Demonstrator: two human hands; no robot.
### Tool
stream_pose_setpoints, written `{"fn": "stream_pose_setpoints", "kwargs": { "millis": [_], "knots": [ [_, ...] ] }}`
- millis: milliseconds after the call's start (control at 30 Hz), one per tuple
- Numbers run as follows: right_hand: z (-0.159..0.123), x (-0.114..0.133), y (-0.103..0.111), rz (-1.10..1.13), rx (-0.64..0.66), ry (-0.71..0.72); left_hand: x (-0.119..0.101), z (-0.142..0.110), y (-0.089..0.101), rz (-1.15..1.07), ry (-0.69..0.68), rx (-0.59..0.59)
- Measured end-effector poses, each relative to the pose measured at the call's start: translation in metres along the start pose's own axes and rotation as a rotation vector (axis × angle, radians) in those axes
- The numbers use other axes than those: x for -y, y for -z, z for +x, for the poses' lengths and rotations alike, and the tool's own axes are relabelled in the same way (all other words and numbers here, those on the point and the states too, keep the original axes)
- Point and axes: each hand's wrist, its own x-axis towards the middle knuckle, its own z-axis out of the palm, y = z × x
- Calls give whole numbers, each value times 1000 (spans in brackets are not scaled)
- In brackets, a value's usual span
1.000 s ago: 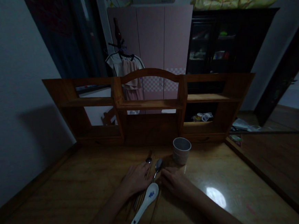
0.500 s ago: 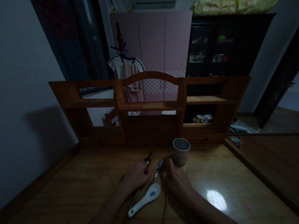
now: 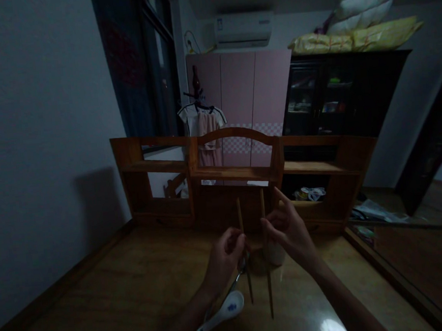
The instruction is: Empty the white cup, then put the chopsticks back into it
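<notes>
My left hand point(image 3: 225, 259) pinches a wooden chopstick point(image 3: 245, 255), held nearly upright above the table. A second chopstick point(image 3: 268, 279) stands upright in the fingers of my right hand point(image 3: 289, 231), whose index finger points up and away from it. The two sticks are apart, side by side. Behind my right hand, a grey cup point(image 3: 276, 254) is partly hidden. A white ceramic spoon point(image 3: 223, 314) with a blue mark lies on the table below my left hand. Beside it lies a metal spoon point(image 3: 235, 280), partly covered by my left hand.
The wooden table point(image 3: 112, 291) backs onto a low wooden shelf unit point(image 3: 240, 173) with open compartments. A white wall point(image 3: 45, 164) borders the left side. A raised wooden edge point(image 3: 382, 270) runs along the right.
Both hands have risen from the tabletop, each with a chopstick held upright. The camera view has tilted upward, so more of the room's upper part shows.
</notes>
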Motion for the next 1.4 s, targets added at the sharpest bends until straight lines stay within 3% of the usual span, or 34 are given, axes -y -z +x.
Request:
{"fn": "stream_pose_setpoints", "kwargs": {
  "millis": [67,167,300,500,600,733,967,1400],
  "knots": [
    [9,5,7,83,102,-19,16,-6,-15,3,-5,29],
    [15,5,18,70,272,-28,33,-13,-24,2,-21,100],
    [16,4,35,-128,538,-26,31,-21,-23,79,-34,133],
    [17,-4,46,-158,700,-129,34,-26,-24,256,-1,57],
    [18,-9,45,-181,722,-110,42,-27,-24,353,-31,21],
    [18,-6,41,-180,732,-93,46,-28,-25,316,16,101],
    [18,-2,39,-195,757,-73,47,-31,-30,311,34,138],
    [21,-4,36,-243,700,8,51,-30,-29,348,-4,107]
  ]
}}
